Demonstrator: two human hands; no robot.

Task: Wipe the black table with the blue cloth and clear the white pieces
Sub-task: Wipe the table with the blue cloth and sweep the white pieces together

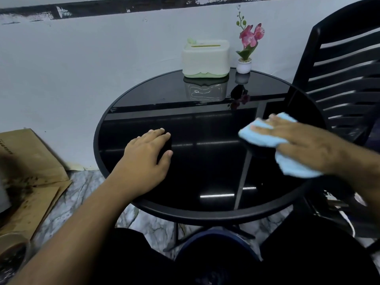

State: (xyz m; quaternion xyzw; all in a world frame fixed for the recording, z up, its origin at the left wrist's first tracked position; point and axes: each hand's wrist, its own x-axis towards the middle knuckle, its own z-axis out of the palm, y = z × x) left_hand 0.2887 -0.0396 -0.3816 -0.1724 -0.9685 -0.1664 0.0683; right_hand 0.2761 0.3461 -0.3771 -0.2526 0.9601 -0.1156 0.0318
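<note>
Fingers [265, 128] flat on blue cloth [265, 138]

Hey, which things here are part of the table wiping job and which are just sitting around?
Part of the job:
black table
blue cloth, pressed flat under the right hand
left hand, resting on the table
No white pieces show.

Just sitting around:
tissue box
potted flower
black chair
cardboard on the floor
</note>
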